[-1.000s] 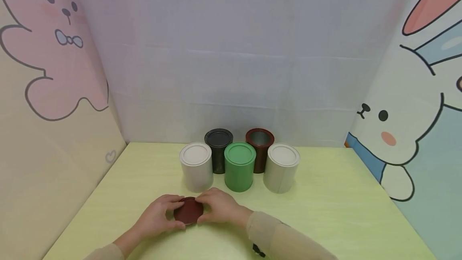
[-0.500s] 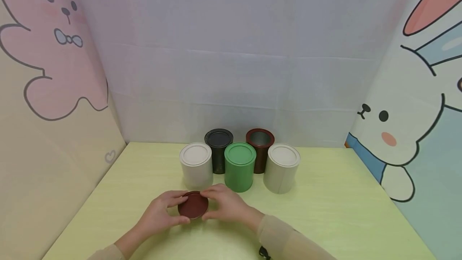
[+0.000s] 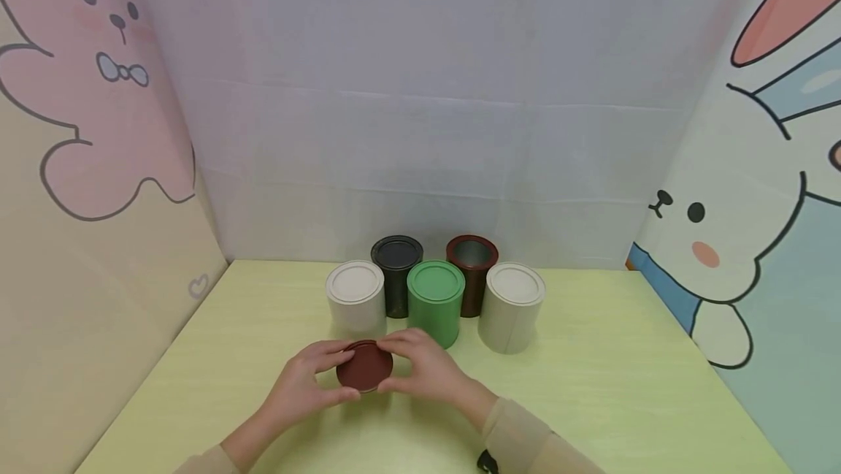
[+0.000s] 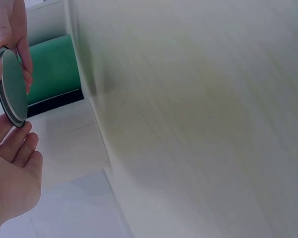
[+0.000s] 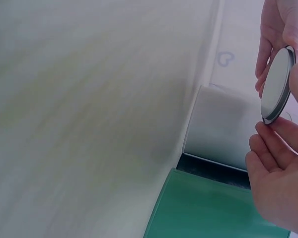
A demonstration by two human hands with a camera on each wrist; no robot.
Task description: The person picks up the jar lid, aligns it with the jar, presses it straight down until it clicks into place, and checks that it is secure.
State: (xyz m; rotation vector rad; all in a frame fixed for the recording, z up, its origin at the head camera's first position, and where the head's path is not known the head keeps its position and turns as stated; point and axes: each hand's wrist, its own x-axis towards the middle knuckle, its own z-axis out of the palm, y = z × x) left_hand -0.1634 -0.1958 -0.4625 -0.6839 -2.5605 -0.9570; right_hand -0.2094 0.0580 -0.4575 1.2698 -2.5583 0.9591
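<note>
A round dark red lid (image 3: 364,367) is held by its edge between both hands, above the near part of the table. My left hand (image 3: 302,384) pinches the left side with thumb and fingers. On the opposite side, my right hand (image 3: 430,373) pinches the rim the same way. The left wrist view catches the smooth, pale underside of the lid (image 4: 14,88), and the right wrist view shows this shiny face of the lid (image 5: 277,85) too. Behind the hands, a dark red can (image 3: 473,264) stands with its top uncovered, its silvery inside showing.
Lidded cans stand grouped near the back wall: a white can (image 3: 355,300) on the left, a black can (image 3: 397,277), a green can (image 3: 436,306) in the middle and another white can (image 3: 512,310) on the right. Printed cloth walls enclose the yellow-green table (image 3: 624,386).
Both hands have moved the lid right and away from the body, toward the cans, and up from the table. The grip on it stays the same. The cans have not moved.
</note>
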